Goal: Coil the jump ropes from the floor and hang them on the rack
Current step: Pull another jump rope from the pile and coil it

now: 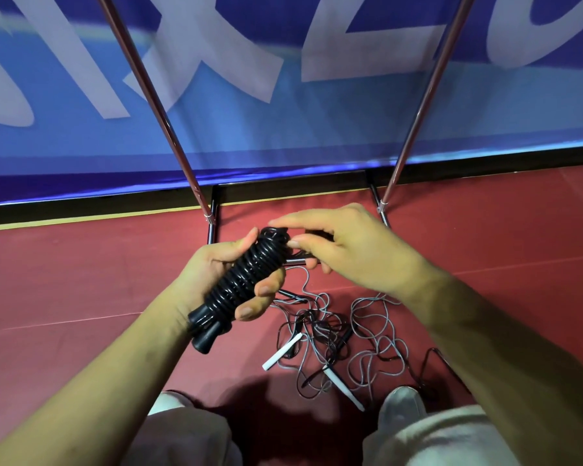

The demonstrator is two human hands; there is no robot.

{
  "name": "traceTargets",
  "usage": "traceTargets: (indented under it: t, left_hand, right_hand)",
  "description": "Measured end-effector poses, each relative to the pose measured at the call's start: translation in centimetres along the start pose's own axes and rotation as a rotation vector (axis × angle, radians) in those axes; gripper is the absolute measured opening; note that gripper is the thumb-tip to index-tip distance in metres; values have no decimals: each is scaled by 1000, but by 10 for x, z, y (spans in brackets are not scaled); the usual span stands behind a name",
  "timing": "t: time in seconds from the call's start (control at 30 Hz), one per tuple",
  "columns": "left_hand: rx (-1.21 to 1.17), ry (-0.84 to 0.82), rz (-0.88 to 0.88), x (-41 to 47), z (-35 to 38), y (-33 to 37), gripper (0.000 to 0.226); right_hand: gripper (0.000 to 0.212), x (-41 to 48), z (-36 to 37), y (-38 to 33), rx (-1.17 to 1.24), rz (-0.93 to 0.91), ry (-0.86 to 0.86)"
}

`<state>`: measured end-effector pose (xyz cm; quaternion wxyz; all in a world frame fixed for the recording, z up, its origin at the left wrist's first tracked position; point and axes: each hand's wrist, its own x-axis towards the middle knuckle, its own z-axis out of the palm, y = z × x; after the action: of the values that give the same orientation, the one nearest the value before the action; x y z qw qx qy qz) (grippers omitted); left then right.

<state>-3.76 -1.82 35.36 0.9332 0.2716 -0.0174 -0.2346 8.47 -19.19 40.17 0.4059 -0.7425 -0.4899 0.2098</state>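
A tightly coiled black jump rope (244,275) (handles downward) is gripped by the left hand (209,267), its top pinched by the right hand (357,250), above tangled thin ropes (334,331) on the red floor (81,280).

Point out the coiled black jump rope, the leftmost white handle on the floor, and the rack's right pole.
coiled black jump rope (246,274): head view, middle of the wound coil.
leftmost white handle (281,352): head view, mid-length.
rack's right pole (426,95): head view, mid-shaft.

rack (414,136): top cut off | banner (283,129): lettering blurred, cropped
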Motion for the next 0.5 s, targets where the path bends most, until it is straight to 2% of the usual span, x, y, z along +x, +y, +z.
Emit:
traceTargets:
  t: [0.1,0.2,0.33,0.5]
  left_hand:
    - [34,33,-8,-2,-1,-1,36]
    - [201,159,0,-5,0,-2,37]
    - [378,329,34,-2,9,-8,46]
    - [608,512,85,1,13,-6,41]
  right_hand:
    - [34,1,-3,-2,52,36,-32]
    - [29,3,-3,-2,43,46,-15]
    - [19,4,0,3,-84,-9,22]
    - [20,4,4,12,-273,-78,52]
